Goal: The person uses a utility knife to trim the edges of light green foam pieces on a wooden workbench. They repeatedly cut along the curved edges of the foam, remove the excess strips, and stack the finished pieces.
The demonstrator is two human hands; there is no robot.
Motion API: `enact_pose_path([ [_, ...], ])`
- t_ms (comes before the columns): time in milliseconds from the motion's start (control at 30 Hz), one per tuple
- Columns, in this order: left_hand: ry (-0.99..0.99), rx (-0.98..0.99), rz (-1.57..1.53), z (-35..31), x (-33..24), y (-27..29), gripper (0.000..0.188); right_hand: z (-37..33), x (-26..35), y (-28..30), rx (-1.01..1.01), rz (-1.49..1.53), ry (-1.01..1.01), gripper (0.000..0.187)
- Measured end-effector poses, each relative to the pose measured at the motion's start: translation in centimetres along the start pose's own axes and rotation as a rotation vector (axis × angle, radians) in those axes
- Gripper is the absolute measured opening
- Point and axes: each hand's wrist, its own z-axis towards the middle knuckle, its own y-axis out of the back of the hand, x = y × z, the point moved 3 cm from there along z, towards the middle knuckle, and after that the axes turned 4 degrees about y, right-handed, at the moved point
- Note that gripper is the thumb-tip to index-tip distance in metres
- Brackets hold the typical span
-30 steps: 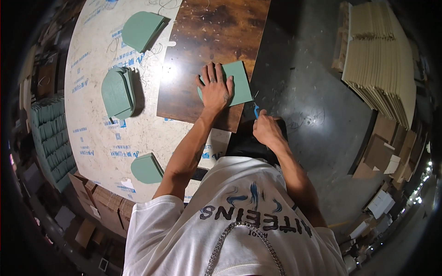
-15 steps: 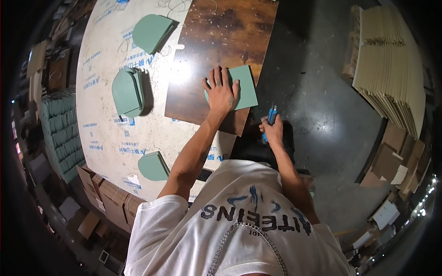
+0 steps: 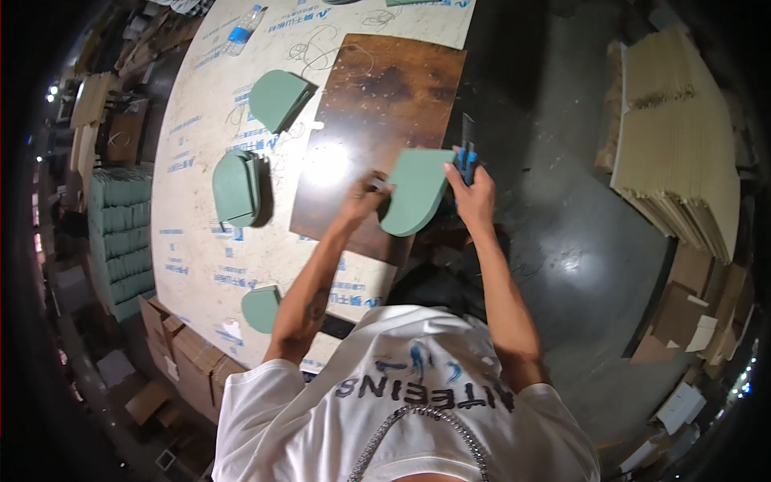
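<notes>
A green rounded-end board [image 3: 418, 193] is raised over the right edge of a brown wood-grain panel [image 3: 385, 88], its curved end toward me. My left hand [image 3: 363, 201] is at the board's left edge, fingers curled against it. My right hand [image 3: 475, 197] holds a blue utility knife [image 3: 467, 161], its blade pointing away from me, while the thumb presses the board's right edge. Some right-hand fingers are hidden behind the knife and the board.
Similar green pieces lie left of the panel: one at the back [image 3: 277, 98], a small stack [image 3: 235, 189], and one near me [image 3: 261, 309]. A plastic bottle [image 3: 241, 34] lies at the far left. Tall board stacks [image 3: 675, 128] stand on the right floor.
The green board has come up off the panel and turned, its curved end now toward me. My left hand moved from its top to its edge; my right hand brought the knife up beside it.
</notes>
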Motion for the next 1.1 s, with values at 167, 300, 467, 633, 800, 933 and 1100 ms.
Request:
enact_pose_path([
  [167, -0.407, -0.381, 0.199, 0.3, -8.7, 0.7, 0.062, 5.3, 3.0, 1.2, 0.045, -0.047, 0.268, 0.046],
  [300, -0.85, -0.597, 0.449, 2.7, -5.8, 2.2, 0.055, 6.8, 1.6, -0.3, 0.197, -0.066, 0.548, 0.05],
  [467, -0.657, -0.678, 0.778, 4.4, -2.4, 0.3, 0.056, 7.6, -3.5, -1.6, 0.267, -0.136, 0.659, 0.055],
  [633, -0.488, -0.803, 1.058, 5.9, 0.6, 2.2, 0.057, 6.6, -10.2, 2.4, 0.362, -0.126, 0.368, 0.045],
  [800, -0.384, -0.976, 0.731, 9.5, -5.0, -0.6, 0.048, 7.2, -12.1, 4.7, 0.274, 0.31, -0.667, 0.043],
  [933, -0.479, -1.047, 0.786, 14.5, -4.6, -1.6, 0.047, 6.8, -7.9, 1.8, 0.552, 0.221, -0.21, 0.04],
  [1100, -0.51, -1.098, 0.87, 16.1, -3.8, -1.9, 0.044, 4.3, -7.3, -0.3, 0.428, -0.535, 0.381, 0.043],
])
